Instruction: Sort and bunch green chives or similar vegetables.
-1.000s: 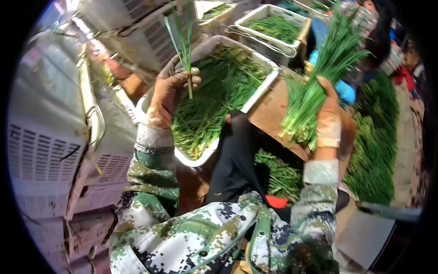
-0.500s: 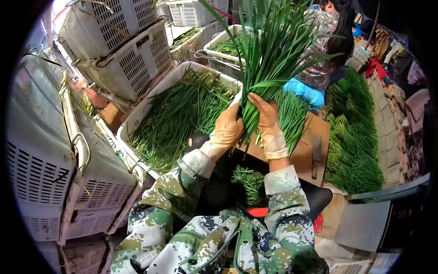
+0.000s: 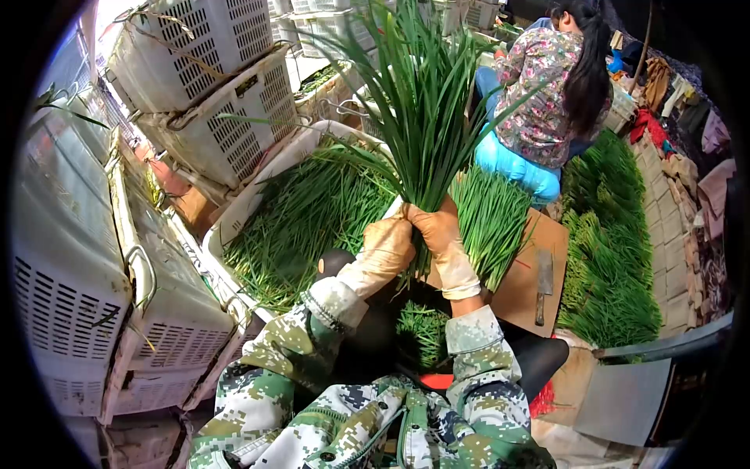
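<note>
A bunch of long green garlic chives [image 3: 426, 133] stands upright in front of me, its leaves fanned out at the top. My right hand [image 3: 437, 230], in a thin pale glove, wraps around the lower stalks. Closed against the same stalks from the other side is my left hand [image 3: 388, 248], gloved too; its fingertips are partly hidden. Below the hands, cut green pieces [image 3: 422, 332] lie between my knees. Beyond my right wrist, more chives [image 3: 491, 219] rest on a brown board [image 3: 500, 305], where a cleaver [image 3: 542, 288] also lies.
A white crate [image 3: 215, 242] of loose greens sits at front left. Stacked white crates [image 3: 70, 313] rise along the left side. Another person [image 3: 555, 86] sits at upper right, beside a long row of chives [image 3: 609, 250]. A metal sheet [image 3: 621, 399] is at lower right.
The bunch has moved slightly left and become more upright. My right hand has come left and down, now wrapped around the stalks, and my hands are closer together.
</note>
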`<action>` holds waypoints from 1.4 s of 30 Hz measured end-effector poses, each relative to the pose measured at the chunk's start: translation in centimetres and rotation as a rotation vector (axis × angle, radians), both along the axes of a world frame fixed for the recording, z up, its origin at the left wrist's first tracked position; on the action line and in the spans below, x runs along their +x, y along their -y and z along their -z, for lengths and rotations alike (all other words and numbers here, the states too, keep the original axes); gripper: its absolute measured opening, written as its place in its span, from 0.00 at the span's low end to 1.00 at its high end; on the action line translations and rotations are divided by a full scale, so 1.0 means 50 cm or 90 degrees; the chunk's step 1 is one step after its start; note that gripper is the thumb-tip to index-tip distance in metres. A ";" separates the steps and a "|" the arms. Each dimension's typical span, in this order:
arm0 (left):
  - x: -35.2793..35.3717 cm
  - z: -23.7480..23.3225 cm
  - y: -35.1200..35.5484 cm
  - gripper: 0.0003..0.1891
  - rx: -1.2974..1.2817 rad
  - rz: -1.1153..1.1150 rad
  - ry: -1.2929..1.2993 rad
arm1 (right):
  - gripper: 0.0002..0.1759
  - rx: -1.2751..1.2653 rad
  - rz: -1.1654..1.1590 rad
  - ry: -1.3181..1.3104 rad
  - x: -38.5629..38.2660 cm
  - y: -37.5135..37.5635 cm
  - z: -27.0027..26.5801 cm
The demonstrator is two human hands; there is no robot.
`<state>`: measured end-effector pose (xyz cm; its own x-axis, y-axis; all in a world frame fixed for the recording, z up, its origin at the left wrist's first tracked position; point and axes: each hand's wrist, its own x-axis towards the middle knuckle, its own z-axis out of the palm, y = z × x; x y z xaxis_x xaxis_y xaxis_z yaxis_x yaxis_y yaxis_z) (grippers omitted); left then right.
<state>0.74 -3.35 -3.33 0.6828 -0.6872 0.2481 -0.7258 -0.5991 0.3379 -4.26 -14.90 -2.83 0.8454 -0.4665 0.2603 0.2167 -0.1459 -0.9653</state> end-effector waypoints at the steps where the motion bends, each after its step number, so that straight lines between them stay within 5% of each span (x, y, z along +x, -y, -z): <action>1: 0.010 -0.005 -0.016 0.08 -0.094 0.105 0.056 | 0.15 -0.051 0.003 -0.014 0.002 -0.001 0.006; 4: 0.026 -0.073 -0.045 0.13 0.027 0.035 -0.146 | 0.15 -0.165 0.004 -0.010 0.011 0.006 0.009; 6: 0.091 -0.086 -0.086 0.34 -0.100 0.028 -0.427 | 0.18 -0.103 0.072 0.095 0.026 -0.009 0.010; 7: 0.091 -0.128 -0.097 0.43 -0.113 0.042 -0.224 | 0.19 -0.061 0.111 0.136 0.028 -0.023 0.026; 8: 0.113 -0.130 -0.101 0.47 -0.191 0.057 -0.231 | 0.20 -0.128 0.138 0.118 0.034 -0.028 0.023; 10: 0.097 -0.191 -0.067 0.44 -0.480 0.206 -0.511 | 0.22 -0.318 0.175 0.069 0.043 -0.040 -0.008; 12: 0.090 -0.247 -0.032 0.30 -0.443 0.202 -0.421 | 0.22 -0.244 0.228 0.086 0.059 -0.051 -0.022; 14: 0.064 -0.260 0.002 0.28 -0.645 0.266 -0.417 | 0.23 -0.273 0.171 0.118 0.061 -0.035 -0.050; 17: 0.067 -0.221 0.043 0.27 -0.663 0.268 -0.359 | 0.25 -0.274 0.206 0.176 0.080 0.003 0.000; 21: 0.104 -0.053 0.089 0.32 -0.545 0.212 -0.424 | 0.27 -0.316 0.165 0.125 0.085 0.063 0.172; 23: 0.116 0.031 0.111 0.36 -0.528 0.188 -0.487 | 0.23 0.242 -0.028 0.103 0.087 0.083 0.229; 24: 0.097 0.054 0.108 0.39 -0.594 0.142 -0.555 | 0.23 0.816 -0.152 0.045 0.074 0.053 0.214; 25: 0.100 0.080 0.113 0.41 -0.609 0.162 -0.557 | 0.29 0.846 -0.277 0.181 0.053 0.047 0.159; 27: 0.102 0.079 0.115 0.41 -0.523 0.152 -0.520 | 0.23 0.825 -0.228 0.255 0.087 0.042 0.162; 30: 0.104 0.047 0.125 0.39 -0.489 0.200 -0.462 | 0.20 0.752 -0.201 0.271 0.111 0.032 0.166; 31: 0.100 0.044 0.124 0.37 -0.442 0.128 -0.328 | 0.20 0.360 -0.034 0.231 0.117 0.026 0.172; 34: 0.104 0.018 0.140 0.23 -0.605 0.122 -0.406 | 0.21 -0.365 0.271 0.102 0.112 0.012 0.164; 36: 0.118 0.007 0.138 0.15 -0.636 0.086 -0.367 | 0.29 -0.323 0.295 0.096 0.141 -0.006 0.220; 40: 0.157 0.008 0.078 0.11 -0.803 -0.040 -0.707 | 0.42 -0.534 0.246 -0.211 0.068 -0.064 0.205; 41: 0.165 -0.001 0.046 0.12 -0.824 -0.039 -0.747 | 0.47 -0.628 0.315 -0.147 0.037 -0.073 0.215; 42: 0.158 -0.022 0.015 0.13 -0.842 -0.047 -0.793 | 0.46 -0.554 0.212 -0.285 -0.043 -0.094 0.123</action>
